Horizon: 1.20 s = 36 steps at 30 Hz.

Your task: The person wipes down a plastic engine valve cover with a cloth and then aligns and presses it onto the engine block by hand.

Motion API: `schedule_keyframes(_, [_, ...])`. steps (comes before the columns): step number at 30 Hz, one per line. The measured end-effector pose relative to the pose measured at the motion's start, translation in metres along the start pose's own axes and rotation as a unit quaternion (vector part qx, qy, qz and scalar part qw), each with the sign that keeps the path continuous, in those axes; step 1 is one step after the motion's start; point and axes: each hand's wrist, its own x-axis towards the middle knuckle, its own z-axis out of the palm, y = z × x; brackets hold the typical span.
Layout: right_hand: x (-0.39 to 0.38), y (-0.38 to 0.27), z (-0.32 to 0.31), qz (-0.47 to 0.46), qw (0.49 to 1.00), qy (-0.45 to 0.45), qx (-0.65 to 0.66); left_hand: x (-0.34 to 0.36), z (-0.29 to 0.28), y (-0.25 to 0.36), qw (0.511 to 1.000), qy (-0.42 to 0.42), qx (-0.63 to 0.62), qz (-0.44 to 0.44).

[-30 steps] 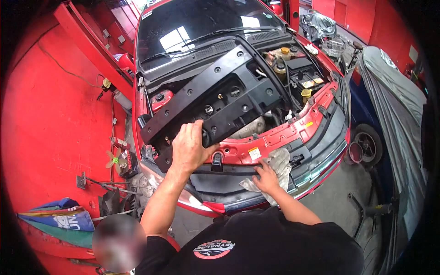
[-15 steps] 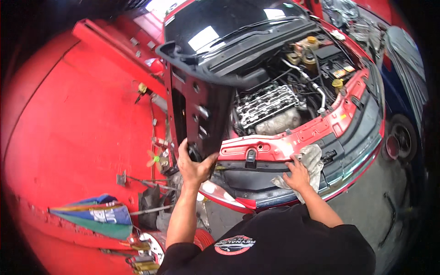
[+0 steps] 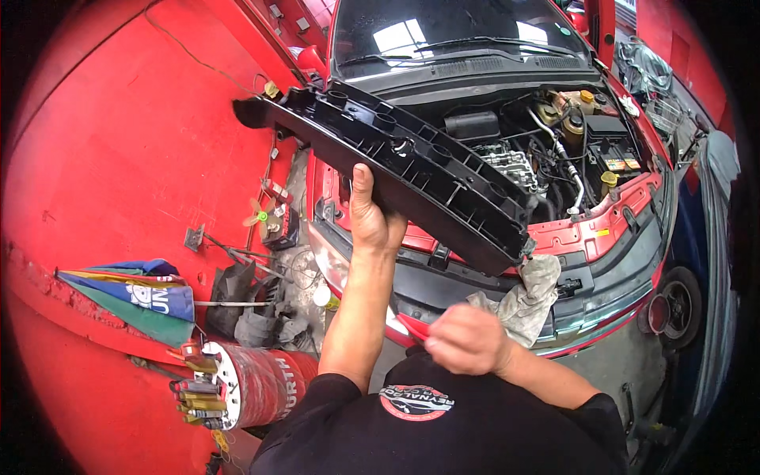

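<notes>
My left hand (image 3: pixel 374 218) grips a long black plastic cover (image 3: pixel 412 170) by its near side, thumb up along the edge. The cover is tilted, its ribbed face with round openings turned up, and it hides part of the engine (image 3: pixel 511 168). Its right end hangs just over the red front panel of the car. My right hand (image 3: pixel 469 339) is in front of my chest, blurred, fingers curled in with nothing visible in them. A grey-white rag (image 3: pixel 529 297) lies on the car's front just beyond that hand.
The red car's engine bay is uncovered, with a battery (image 3: pixel 611 142) and yellow-capped reservoirs at the right. A red wall (image 3: pixel 134 158), a folded umbrella (image 3: pixel 134 293) and a red drum (image 3: pixel 273 384) holding tools stand at the left. A wheel (image 3: pixel 679 309) is at the right.
The black cover has turned from upright to slanting across the engine bay, ribbed face up. My right hand has let go of the rag and drawn back toward my chest, its fingers curling.
</notes>
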Motion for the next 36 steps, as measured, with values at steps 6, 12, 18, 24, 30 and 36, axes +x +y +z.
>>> schedule_keyframes(6, [-0.094, 0.051, 0.058, 0.671, 0.658, 0.075, 0.334, -0.019, -0.012, -0.021, 0.992, -0.074, -0.1, -0.035])
schedule_keyframes(12, [-0.094, 0.122, 0.027, 0.551, 0.518, 0.426, 0.497, -0.056, 0.012, -0.029, 0.971, -0.06, -0.18, -0.143])
schedule_keyframes(18, [-0.056, 0.13, -0.023, 0.385, 0.577, 0.477, 0.54, -0.088, 0.05, -0.056, 0.934, -0.09, -0.245, -0.244])
schedule_keyframes(24, [-0.026, 0.12, -0.055, 0.253, 0.617, 0.49, 0.561, -0.102, 0.033, -0.068, 0.882, -0.186, -0.288, -0.323])
schedule_keyframes(30, [-0.012, 0.111, -0.071, 0.166, 0.638, 0.481, 0.578, -0.096, 0.049, -0.05, 0.919, -0.213, -0.13, -0.307])
schedule_keyframes(36, [-0.017, 0.105, -0.073, 0.153, 0.66, 0.456, 0.577, -0.087, 0.082, -0.021, 0.948, -0.152, 0.145, -0.238])
